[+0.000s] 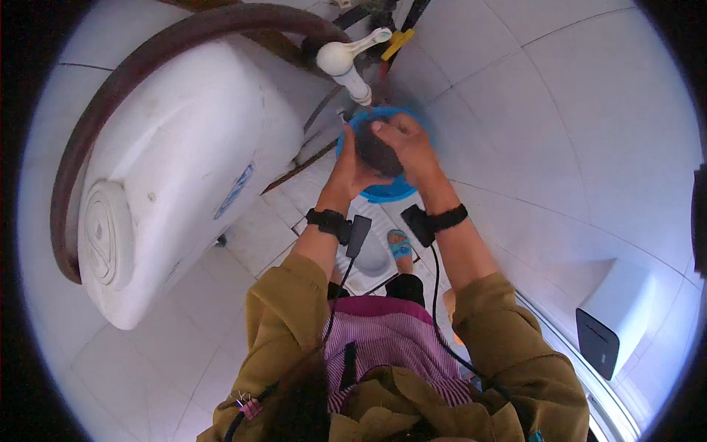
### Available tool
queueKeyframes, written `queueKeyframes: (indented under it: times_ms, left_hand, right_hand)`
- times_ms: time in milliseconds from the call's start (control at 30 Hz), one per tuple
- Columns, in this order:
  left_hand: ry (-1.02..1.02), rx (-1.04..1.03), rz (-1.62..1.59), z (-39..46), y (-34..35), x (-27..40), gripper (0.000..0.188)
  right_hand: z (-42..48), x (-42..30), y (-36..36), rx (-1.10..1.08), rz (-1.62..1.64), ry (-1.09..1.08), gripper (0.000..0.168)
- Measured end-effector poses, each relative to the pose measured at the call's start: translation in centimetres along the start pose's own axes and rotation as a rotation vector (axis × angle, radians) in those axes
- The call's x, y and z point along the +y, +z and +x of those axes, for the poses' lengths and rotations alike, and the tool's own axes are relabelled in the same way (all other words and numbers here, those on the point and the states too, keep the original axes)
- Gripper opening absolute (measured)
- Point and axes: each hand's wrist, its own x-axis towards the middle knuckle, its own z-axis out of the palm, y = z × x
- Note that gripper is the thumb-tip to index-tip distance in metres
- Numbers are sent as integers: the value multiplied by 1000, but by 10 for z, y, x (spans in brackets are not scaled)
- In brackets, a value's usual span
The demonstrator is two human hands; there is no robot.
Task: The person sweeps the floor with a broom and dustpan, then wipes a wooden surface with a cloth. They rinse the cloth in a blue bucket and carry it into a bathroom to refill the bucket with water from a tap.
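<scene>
Both hands hold a dark, rounded item (378,149) over a blue plastic basin (389,193); blur leaves its kind unclear, perhaps a bunched dark cloth. My left hand (353,168) cups it from the left and below. On its upper right side lies my right hand (409,143), fingers bent and thumb across the top. Just above the basin is a white plastic tap (353,83) with its lever (373,40) pointing up and right. Whether water runs from it cannot be told. The bottom of the basin is mostly hidden by the hands and the dark item.
A white tank-like appliance (182,138) with a brown hose (83,149) fills the left. Beneath the arms lies a squat toilet (370,254). A yellow valve handle (397,44) is behind the tap. A white box (618,315) is on the right wall. Cables hang from both wrist straps.
</scene>
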Motion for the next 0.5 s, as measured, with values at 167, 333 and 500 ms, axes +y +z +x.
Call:
queueKeyframes:
  times_ms: [167,333,500]
  left_hand:
    - [227,-21,-46,20,-2,1,44]
    - [321,174,19,29,-25,6,41]
    - [278,257,295,6,4,1,49]
  right_hand:
    - [-23,0,21,-69,-129,-93,25]
    - [38,59,21,150,-696,-426,31]
    - [82,72,-29,197,-930,-420,37]
